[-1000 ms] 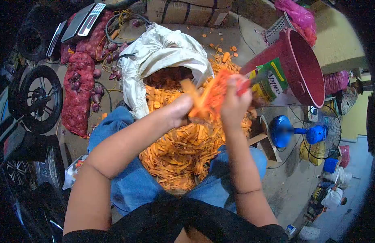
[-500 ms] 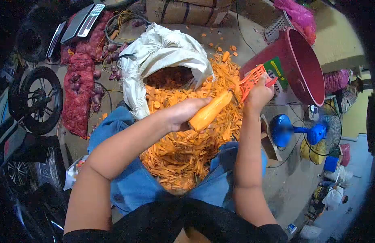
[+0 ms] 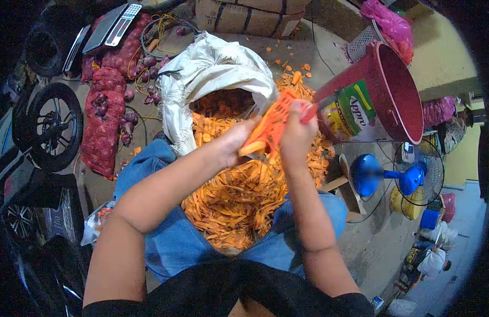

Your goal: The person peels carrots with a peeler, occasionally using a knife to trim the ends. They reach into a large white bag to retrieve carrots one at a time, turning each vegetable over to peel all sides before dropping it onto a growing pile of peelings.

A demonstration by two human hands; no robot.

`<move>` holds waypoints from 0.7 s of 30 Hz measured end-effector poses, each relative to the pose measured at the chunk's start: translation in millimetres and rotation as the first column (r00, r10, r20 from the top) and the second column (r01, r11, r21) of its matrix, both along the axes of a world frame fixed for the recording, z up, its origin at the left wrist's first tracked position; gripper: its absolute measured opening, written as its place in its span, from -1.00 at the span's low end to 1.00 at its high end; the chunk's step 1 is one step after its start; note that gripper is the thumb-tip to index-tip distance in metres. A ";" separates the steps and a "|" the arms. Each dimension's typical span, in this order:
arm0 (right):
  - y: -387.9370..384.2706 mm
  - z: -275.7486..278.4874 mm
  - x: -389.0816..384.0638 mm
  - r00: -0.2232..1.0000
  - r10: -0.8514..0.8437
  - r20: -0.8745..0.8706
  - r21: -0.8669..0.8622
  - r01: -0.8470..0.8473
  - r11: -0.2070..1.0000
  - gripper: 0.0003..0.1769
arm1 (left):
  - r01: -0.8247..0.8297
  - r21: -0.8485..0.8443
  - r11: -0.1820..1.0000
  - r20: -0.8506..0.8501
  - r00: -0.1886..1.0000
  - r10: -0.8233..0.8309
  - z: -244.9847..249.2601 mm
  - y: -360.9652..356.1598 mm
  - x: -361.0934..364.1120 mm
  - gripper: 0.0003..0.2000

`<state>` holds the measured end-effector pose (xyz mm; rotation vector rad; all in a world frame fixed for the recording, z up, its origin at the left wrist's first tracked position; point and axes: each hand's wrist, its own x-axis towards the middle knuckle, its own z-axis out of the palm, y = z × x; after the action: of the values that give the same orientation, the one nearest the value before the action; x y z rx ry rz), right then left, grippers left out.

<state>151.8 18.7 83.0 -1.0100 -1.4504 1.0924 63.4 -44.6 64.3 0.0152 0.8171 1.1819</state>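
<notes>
My left hand (image 3: 235,141) is closed around the thick end of a peeled carrot (image 3: 250,147), which slants up and away to the right. In my right hand (image 3: 299,136) is an orange plastic peeler (image 3: 281,117) with a perforated body, its handle wrapped by my fingers. The peeler lies along the carrot's right side and hides much of it; motion blurs both. Beneath my hands, a big heap of carrot peelings (image 3: 228,198) spreads between my knees. Just beyond the heap, a white woven sack (image 3: 218,61) lies with its mouth toward me, peelings inside.
A large red bucket (image 3: 337,87) leans at the right, near a blue fan (image 3: 412,177) and an opened cardboard box (image 3: 351,195). Red net bags of onions (image 3: 101,132) lie left, beside a motorcycle wheel (image 3: 54,127). Behind the sack sits a wrapped carton (image 3: 249,18). A person (image 3: 433,262) is far right.
My right hand and the peeler have moved left and nearer, from beyond the carrot's far tip to alongside it. The left hand keeps its hold, shifted slightly left.
</notes>
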 end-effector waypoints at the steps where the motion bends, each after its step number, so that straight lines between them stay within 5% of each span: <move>1: -6.6 4.0 -2.9 0.999 0.045 0.021 0.068 -0.046 0.997 -0.77 | 0.002 0.000 1.000 -0.001 1.000 -0.002 -0.6 -1.0 0.6 -0.68; 4: 9.8 -0.9 7.0 0.992 -0.013 0.126 0.116 -0.002 0.993 -0.79 | 0.133 0.058 0.989 -0.110 0.986 -0.126 -1.2 -6.4 1.1 -0.67; 6: 41.2 -4.8 21.5 0.953 -0.234 0.191 0.300 0.171 0.939 -0.79 | 0.279 0.022 0.960 -0.163 0.948 -0.272 10.8 -11.3 0.7 -0.67; 8: 85.0 -23.0 48.1 0.871 -0.476 0.120 0.065 0.471 0.880 -0.78 | 0.393 0.058 0.918 -0.107 0.916 -0.386 22.4 -18.2 0.7 -0.66; 12: 96.4 -16.9 67.1 0.883 -0.470 0.018 -0.027 0.470 0.882 -0.78 | 0.465 0.251 0.849 -0.055 0.883 -0.467 24.3 -17.7 -3.8 -0.67; 14: 91.0 -14.4 60.2 0.921 -0.390 0.014 0.003 0.390 0.921 -0.78 | 0.354 0.114 0.928 -0.319 0.898 -0.304 26.7 -13.9 -9.9 -0.67; 15: 88.2 -13.7 57.6 0.950 -0.313 0.012 0.031 0.313 0.949 -0.78 | 0.350 0.112 0.930 -0.319 0.899 -0.300 20.9 -11.4 -12.0 -0.67; 17: 82.7 -8.1 53.4 0.962 -0.235 0.143 0.130 0.217 0.967 -0.78 | 0.346 0.214 0.913 -0.733 0.676 -0.084 6.2 -3.3 -16.5 -0.65; 19: 72.4 3.0 48.3 0.946 -0.168 0.276 0.217 0.109 0.970 -0.79 | 0.375 0.133 0.917 -0.741 0.653 -0.160 17.3 -2.2 -28.7 -0.67; 21: 59.6 15.5 42.4 0.872 0.058 0.485 0.148 -0.147 0.978 -0.79 | 0.364 0.158 0.918 -0.985 0.124 0.120 13.2 0.2 -37.4 -0.64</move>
<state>194.2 78.2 98.5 -1.1320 -1.9856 0.7902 26.1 -44.5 77.6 1.3773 1.7285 1.0247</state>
